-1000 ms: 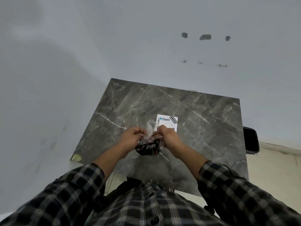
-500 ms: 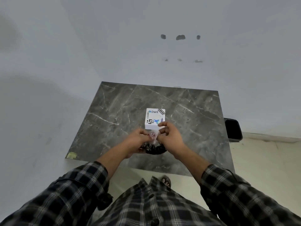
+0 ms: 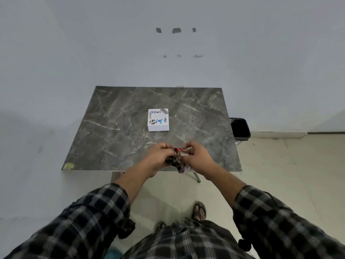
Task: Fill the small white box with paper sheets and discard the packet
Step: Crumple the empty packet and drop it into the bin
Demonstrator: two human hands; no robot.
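A small white box [image 3: 158,119] with stickers on its lid lies closed near the middle of the dark marble table [image 3: 115,128]. Both my hands hold a crumpled black packet [image 3: 176,161] above the table's near edge. My left hand [image 3: 160,155] grips its left side and my right hand [image 3: 196,156] pinches its top, where a bit of red and clear wrapper shows. Most of the packet is hidden between my fingers. The box sits apart from my hands, farther back on the table.
A black bin [image 3: 240,128] stands on the floor just past the table's right edge, against the wall. The table's left and far sides meet grey walls. My sandalled foot [image 3: 199,212] is on the tiled floor below the table's near edge.
The camera has pulled back, showing more floor. My hands with the packet have moved from just in front of the box toward the near table edge, and the packet is more crumpled.
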